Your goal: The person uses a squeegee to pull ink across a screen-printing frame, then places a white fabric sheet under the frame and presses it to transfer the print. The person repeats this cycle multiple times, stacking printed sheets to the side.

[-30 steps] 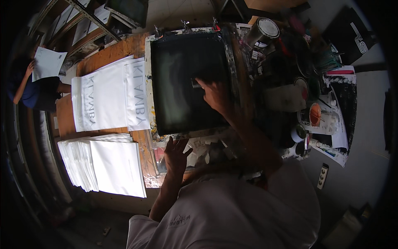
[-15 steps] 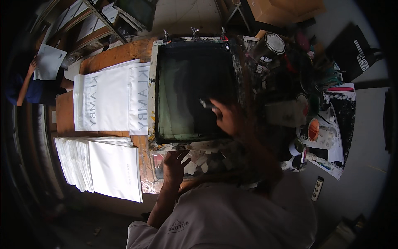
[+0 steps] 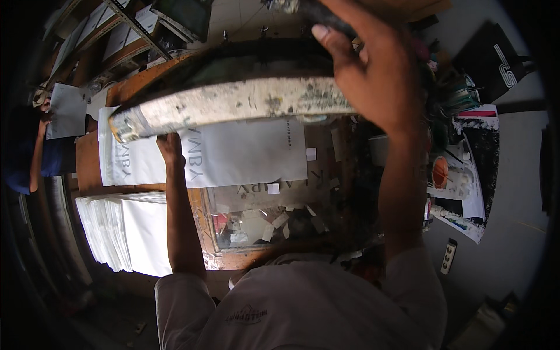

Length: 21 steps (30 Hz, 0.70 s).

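Note:
The screen-printing frame is raised at its near side, its pale, paint-stained bar crossing the view. At the upper right, my right hand is closed around a dark squeegee, its palm over the bar's right end. My left hand reaches beneath the bar's left part, over the white printed sheets; its fingers are hidden, so any hold on a sheet cannot be made out. One white sheet with grey lettering extends rightward under the frame, onto the printing bed.
A stack of white sheets lies at the near left of the wooden table. Paper scraps are scattered on the near bed. Paint containers crowd the right side. At the far left another person holds a pale sheet.
The frame, flat before, has been lifted, uncovering the sheet under it. My right hand has risen up and rightward with the squeegee. My left hand has moved from the near edge to the far left.

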Tool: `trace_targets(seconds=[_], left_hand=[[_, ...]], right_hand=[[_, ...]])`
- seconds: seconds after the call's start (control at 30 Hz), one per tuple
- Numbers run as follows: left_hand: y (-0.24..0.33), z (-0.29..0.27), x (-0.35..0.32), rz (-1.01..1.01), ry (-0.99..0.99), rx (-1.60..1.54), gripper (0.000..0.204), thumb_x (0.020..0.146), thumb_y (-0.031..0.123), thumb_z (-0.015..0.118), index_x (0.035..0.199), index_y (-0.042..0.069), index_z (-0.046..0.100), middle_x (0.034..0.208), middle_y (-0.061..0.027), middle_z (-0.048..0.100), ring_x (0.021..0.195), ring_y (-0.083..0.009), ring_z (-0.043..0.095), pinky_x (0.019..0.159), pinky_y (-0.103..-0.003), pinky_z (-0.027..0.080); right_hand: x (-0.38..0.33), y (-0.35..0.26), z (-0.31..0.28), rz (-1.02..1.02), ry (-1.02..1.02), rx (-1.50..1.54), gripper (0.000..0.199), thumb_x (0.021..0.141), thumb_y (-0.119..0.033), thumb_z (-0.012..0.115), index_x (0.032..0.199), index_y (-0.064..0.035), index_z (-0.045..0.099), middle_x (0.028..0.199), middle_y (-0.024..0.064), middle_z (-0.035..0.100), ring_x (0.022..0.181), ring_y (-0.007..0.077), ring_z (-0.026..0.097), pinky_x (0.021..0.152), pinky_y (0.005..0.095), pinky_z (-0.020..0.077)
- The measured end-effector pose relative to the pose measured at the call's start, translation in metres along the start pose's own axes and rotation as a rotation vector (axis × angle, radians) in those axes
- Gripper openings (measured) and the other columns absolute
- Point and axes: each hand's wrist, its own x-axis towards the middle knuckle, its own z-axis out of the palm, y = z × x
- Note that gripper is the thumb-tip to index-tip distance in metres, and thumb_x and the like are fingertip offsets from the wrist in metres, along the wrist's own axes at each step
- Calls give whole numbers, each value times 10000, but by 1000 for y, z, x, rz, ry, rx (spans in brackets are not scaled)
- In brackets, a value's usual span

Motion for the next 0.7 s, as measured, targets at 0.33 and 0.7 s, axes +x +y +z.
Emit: trace_targets(seconds=[0.33, 0.7], left_hand=[[34, -6, -43, 583, 12, 22, 183, 1009, 147, 557, 1068, -23, 589, 890, -201, 624, 757, -331, 598, 750, -382, 511], [-8, -18, -4, 422, -46, 132, 150, 962, 122, 650, 928, -13, 593, 783, -148, 664, 657, -268, 589, 673, -351, 496]], right_hand=[[84, -39, -28, 471, -225, -121, 365, 951, -60, 600, 1312, -95, 644, 1076, 132, 690, 803, 190, 631, 755, 346, 486], [79, -1, -14, 349, -106, -174, 459, 939, -129, 688, 1368, -8, 579, 1255, 180, 668, 1043, 241, 640, 935, 353, 473]])
